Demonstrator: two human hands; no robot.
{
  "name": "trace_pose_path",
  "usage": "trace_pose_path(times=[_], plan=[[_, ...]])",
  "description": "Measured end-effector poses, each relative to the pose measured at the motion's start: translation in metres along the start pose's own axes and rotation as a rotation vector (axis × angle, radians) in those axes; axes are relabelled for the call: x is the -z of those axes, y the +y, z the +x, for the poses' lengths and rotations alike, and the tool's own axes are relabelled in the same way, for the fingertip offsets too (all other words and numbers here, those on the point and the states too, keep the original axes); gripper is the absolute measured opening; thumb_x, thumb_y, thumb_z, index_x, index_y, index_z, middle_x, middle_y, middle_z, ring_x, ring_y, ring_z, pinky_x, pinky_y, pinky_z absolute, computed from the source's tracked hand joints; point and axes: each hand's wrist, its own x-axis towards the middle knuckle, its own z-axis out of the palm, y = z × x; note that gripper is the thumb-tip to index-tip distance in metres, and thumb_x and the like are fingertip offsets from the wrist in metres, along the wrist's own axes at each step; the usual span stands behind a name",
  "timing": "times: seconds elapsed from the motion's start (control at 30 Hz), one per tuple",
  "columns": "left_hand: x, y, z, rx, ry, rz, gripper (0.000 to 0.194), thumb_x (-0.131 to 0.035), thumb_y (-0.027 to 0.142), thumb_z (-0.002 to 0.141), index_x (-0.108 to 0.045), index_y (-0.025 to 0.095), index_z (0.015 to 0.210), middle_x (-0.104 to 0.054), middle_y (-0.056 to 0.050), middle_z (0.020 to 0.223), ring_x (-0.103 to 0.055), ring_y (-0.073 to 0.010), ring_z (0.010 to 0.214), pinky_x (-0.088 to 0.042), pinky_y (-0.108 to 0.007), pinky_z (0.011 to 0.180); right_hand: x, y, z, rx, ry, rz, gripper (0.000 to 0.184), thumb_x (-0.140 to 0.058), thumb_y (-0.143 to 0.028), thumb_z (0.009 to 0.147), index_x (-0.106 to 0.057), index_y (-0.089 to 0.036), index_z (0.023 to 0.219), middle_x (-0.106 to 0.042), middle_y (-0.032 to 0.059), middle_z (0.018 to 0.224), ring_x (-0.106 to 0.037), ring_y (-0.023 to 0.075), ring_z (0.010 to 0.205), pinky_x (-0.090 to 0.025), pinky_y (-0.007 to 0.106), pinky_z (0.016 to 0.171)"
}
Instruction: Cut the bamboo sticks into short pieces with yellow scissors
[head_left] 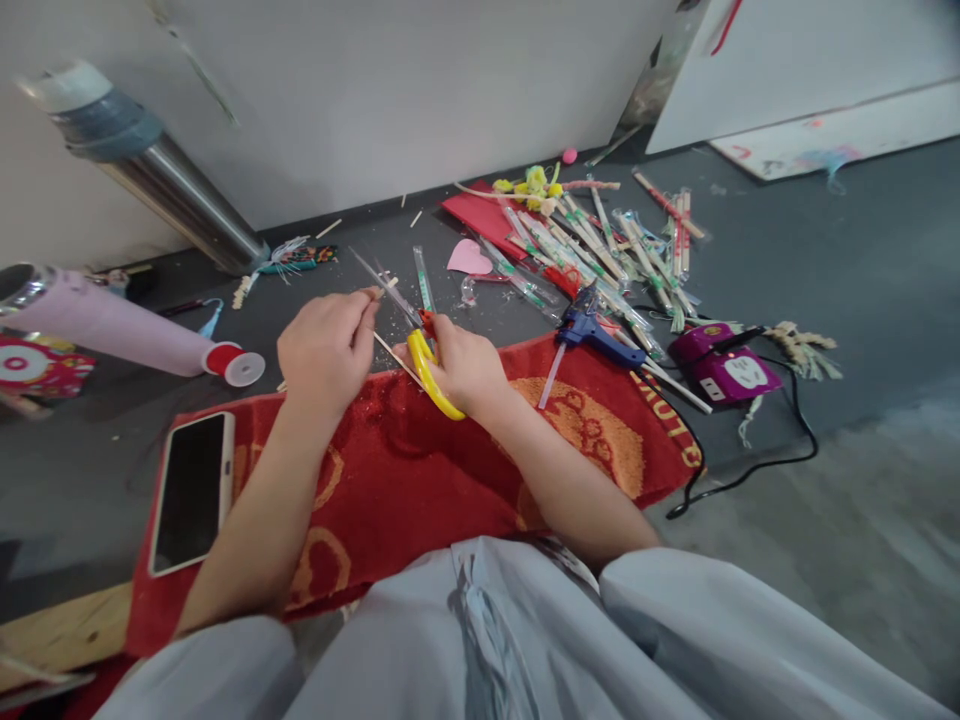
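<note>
From my end: both forearms reach forward over the red towel, wrists angled inward, hands nearly meeting above its far edge. Left hand: back turned up, fingers curled, thumb and fingertips pinching a small pale piece. Right hand: closed round the glossy yellow handles of the scissors, slim metal blades slanting up and away, close by the left fingertips. A thin, straight, pale stick runs between my hands; which one holds it, I cannot tell. Towel plush, with raised orange figures. Beyond, on the matte dark surface: pale crumbs, a smooth pink heart, a heap of sticks in clear film. Blue plastic glue gun right, translucent rod protruding.
</note>
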Motion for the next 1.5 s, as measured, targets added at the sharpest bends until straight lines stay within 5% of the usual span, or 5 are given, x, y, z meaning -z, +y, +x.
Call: trace_pose_path(times=[0.27,0.57,0.87,1.2,1.5], plan=[[-0.035,0.032,-0.032,0.032,0.054,-0.205,0.048,-0.048,0.058,0.084,-0.049,0.016,0.108,-0.056,-0.016,0.105,-0.055,-0.0313,0.104,-0.042,-0.052,0.092,0.003,0.01,0.008,-0.086,-0.036,0.123,0.045,-0.033,-0.057,0.094,-0.057,-0.019,0.097,-0.071,0.0114,0.099,-0.067,0.0271,0.093,-0.044,0.031,0.071],[-0.076,0.032,-0.053,0.181,-0.272,-0.724,0.104,-0.068,0.073,0.059,-0.028,0.022,0.139,-0.033,-0.018,0.143,-0.026,-0.0369,0.14,-0.028,-0.053,0.114,-0.006,0.014,0.011,0.019,-0.087,0.177,0.045,-0.032,-0.053,0.095,-0.062,-0.02,0.1,-0.071,0.0086,0.098,-0.066,0.022,0.09,-0.045,0.028,0.071],[-0.073,0.035,-0.053,0.232,-0.183,-0.647,0.095,-0.078,0.051,0.058,-0.032,0.02,0.135,-0.042,-0.015,0.131,-0.037,-0.0353,0.132,-0.028,-0.055,0.114,-0.011,0.012,0.012,0.034,-0.109,0.166,0.043,-0.035,-0.052,0.095,-0.062,-0.021,0.109,-0.071,0.0083,0.103,-0.066,0.0233,0.092,-0.045,0.028,0.072],[-0.072,0.033,-0.047,0.229,-0.242,-0.602,0.096,-0.075,0.06,0.057,-0.035,0.017,0.133,-0.042,-0.018,0.133,-0.039,-0.0367,0.131,-0.032,-0.055,0.112,-0.021,0.021,0.019,0.056,-0.098,0.152,0.045,-0.032,-0.052,0.095,-0.061,-0.02,0.105,-0.07,0.0088,0.102,-0.065,0.0216,0.092,-0.045,0.028,0.072],[-0.008,0.032,-0.016,0.023,0.028,-0.061,0.035,-0.051,0.038,0.087,-0.055,0.023,0.119,-0.056,-0.013,0.12,-0.049,-0.0324,0.12,-0.032,-0.051,0.106,-0.011,0.01,0.013,-0.022,-0.126,0.273,0.061,-0.015,-0.06,0.095,-0.059,-0.021,0.082,-0.068,0.007,0.081,-0.064,0.0187,0.075,-0.043,0.028,0.068]])
